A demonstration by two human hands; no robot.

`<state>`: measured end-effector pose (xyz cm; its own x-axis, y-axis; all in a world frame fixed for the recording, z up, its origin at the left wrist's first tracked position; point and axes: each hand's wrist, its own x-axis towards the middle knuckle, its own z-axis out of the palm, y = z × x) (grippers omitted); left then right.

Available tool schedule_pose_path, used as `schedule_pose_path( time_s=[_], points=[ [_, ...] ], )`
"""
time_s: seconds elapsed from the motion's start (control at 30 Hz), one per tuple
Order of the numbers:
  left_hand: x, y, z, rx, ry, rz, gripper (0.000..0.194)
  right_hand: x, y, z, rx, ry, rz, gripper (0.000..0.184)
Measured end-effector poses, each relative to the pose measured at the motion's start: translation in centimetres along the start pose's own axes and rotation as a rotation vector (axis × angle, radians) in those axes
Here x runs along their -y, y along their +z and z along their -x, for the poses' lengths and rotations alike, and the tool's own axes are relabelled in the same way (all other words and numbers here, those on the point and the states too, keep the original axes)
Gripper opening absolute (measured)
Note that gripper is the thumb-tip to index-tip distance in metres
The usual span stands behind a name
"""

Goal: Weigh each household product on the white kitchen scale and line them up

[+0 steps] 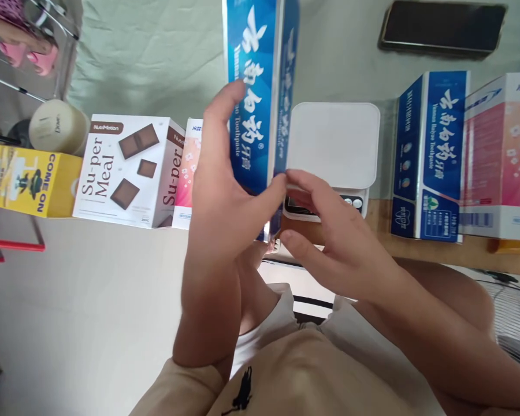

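Note:
My left hand (225, 216) is closed around a long blue toothpaste box (260, 164), which it holds up beside a small white kitchen scale (334, 144). The fingers are mostly behind the box, and its top end runs out of view. My right hand (344, 240) is in front of the scale's display, its thumb and fingers apart. Its fingertips are close to the box's lower right edge; whether they touch it I cannot tell. The scale's pan shows a bare white surface, while its display is partly covered by my right hand.
To the left, a yellow box (60, 182), a white Su-per Meal box (123, 173) and a pink floral box (190, 138) form a row. Another blue toothpaste box (444, 150) and a larger pink box (502, 156) stand right. A phone (444, 26) lies behind. A fan (517, 312) is lower right.

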<state>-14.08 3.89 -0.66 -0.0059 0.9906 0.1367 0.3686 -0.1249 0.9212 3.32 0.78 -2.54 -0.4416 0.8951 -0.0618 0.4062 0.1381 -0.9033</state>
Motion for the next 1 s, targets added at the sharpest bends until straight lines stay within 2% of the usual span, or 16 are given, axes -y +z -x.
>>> schedule_pose_path(
  time_s=[0.13,0.23,0.3,0.33,0.4,0.47,0.57,0.77,0.9,1.0],
  points=[
    [-1.4,2.0,0.4,-0.004,0.105,0.081,0.059,0.1,-0.1,0.2,-0.077,0.012,-0.116,0.079],
    [-1.5,3.8,0.5,0.076,-0.001,0.437,0.056,-0.5,-0.6,0.2,-0.170,0.019,-0.110,0.086],
    [-1.2,4.8,0.5,0.127,-0.063,0.667,0.055,-1.4,-1.1,0.2,-0.228,0.022,-0.123,0.083],
    [-1.0,5.3,0.5,0.128,-0.070,0.713,0.056,-1.9,-1.4,0.2,-0.240,0.028,-0.136,0.080],
    [-0.7,6.0,0.5,0.130,-0.093,0.686,0.054,-2.8,-2.0,0.2,-0.248,0.049,-0.157,0.072],
    [-0.4,6.5,0.6,0.155,-0.182,0.655,0.051,-3.3,-2.5,0.3,-0.262,0.082,-0.151,0.067],
    [-0.3,7.1,0.5,0.187,-0.268,0.743,0.048,-3.0,-3.3,0.5,-0.315,0.130,-0.026,0.066],
    [-0.6,8.3,0.2,0.117,-0.241,0.853,0.031,-2.3,-4.6,0.7,-0.327,0.197,0.335,0.066],
    [-1.0,8.4,0.2,0.136,-0.235,0.880,0.031,-3.2,-5.0,0.3,-0.272,0.219,0.386,0.068],
    [-1.3,8.2,0.1,0.101,-0.250,0.865,0.033,-3.5,-5.2,0.4,-0.225,0.207,0.371,0.066]
  ],
)
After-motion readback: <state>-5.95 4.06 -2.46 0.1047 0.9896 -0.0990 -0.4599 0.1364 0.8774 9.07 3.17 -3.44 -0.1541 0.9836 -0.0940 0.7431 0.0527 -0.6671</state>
